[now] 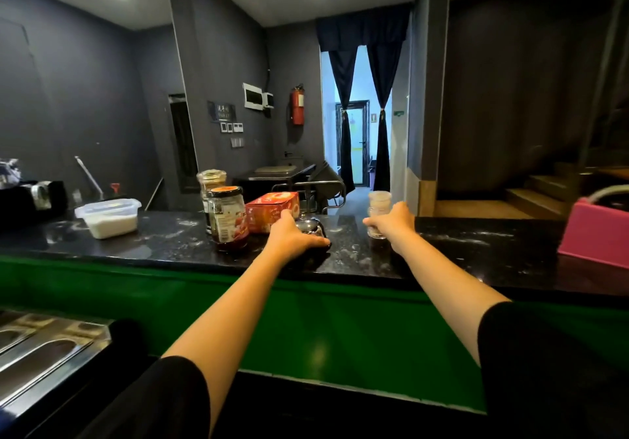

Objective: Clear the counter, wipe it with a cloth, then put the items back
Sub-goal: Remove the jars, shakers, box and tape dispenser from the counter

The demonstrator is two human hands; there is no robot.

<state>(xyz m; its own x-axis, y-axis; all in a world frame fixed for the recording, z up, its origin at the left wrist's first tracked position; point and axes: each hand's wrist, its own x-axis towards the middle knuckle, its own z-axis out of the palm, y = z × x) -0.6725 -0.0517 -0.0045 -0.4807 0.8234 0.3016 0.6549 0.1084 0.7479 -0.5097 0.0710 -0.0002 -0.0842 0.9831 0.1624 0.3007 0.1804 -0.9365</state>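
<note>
A black stone counter [459,244] with white smears runs across the view. My left hand [292,234] grips a chrome service bell [311,227] standing on the counter, fingers curled over its dome. My right hand [391,222] holds a small clear jar [378,205] upright at the counter's far edge. Left of the bell stand a red box [269,209], a dark jam jar with a black lid [226,217] and a taller glass jar [211,181] behind it. A lidded plastic tub of white grains [109,217] sits further left.
A pink box [592,234] stands at the counter's right end. Black items [30,197] crowd the far left. A green panel [340,329] fronts the counter, with steel trays [44,353] at lower left. Chairs and a doorway lie beyond.
</note>
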